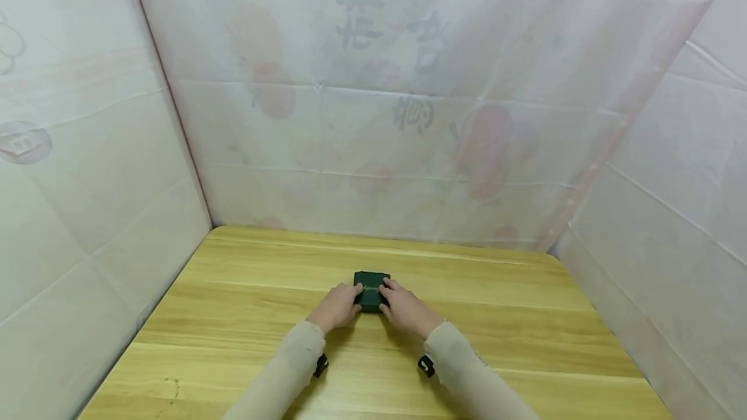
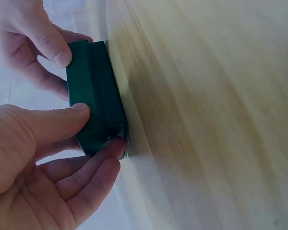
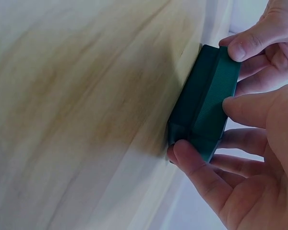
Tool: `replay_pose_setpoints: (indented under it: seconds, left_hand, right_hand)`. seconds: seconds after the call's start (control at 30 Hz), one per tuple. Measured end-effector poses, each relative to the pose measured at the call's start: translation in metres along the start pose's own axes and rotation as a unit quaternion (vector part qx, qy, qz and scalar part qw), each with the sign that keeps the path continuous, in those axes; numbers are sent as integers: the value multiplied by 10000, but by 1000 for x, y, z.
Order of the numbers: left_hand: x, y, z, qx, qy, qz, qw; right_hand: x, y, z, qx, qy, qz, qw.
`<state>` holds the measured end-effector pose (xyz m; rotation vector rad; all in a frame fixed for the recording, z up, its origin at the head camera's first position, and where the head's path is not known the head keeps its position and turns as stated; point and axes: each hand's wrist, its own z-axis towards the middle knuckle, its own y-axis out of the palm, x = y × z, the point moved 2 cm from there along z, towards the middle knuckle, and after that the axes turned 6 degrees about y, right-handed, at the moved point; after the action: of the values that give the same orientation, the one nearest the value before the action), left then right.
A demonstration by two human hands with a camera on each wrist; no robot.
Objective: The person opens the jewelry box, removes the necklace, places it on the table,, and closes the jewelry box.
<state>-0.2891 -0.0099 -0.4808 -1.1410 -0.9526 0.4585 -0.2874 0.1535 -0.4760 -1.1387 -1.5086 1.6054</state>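
A small dark green box [image 1: 369, 302] with gold script on its top rests on the wooden table. My left hand [image 1: 336, 306] holds its left side, and my right hand [image 1: 410, 311] holds its right side. Seen from the left wrist, the left thumb [image 2: 77, 112] lies along the lid's side while other fingers bend round the lower corner. From the right wrist, the right hand [image 3: 259, 167] grips the opposite end likewise, thumb on the lid's edge and fingertips at the base. The lid sits over a darker lower part; the box's inside is hidden.
The wood-grain table [image 1: 245, 329] is bordered by pale printed cloth walls at the back [image 1: 373, 148], left [image 1: 87, 212] and right [image 1: 659, 245]. Small dark marks [image 1: 175, 389] show on the tabletop near the front left.
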Motion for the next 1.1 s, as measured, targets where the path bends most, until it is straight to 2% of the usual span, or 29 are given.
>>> replay_pose_setpoints:
  seconds: [0.43, 0.83, 1.1]
  left_hand:
    - [4, -1, -10, -140, -160, -21, 9998]
    - [7, 2, -19, 27, 83, 384, 9992]
    - [11, 3, -24, 101, 125, 440, 9989]
  right_hand:
    - [-6, 2, -7, -14, -68, -7, 10000]
    - [-13, 0, -16, -87, -76, -138, 9998]
    - [-13, 3, -18, -18, -165, -207, 9996]
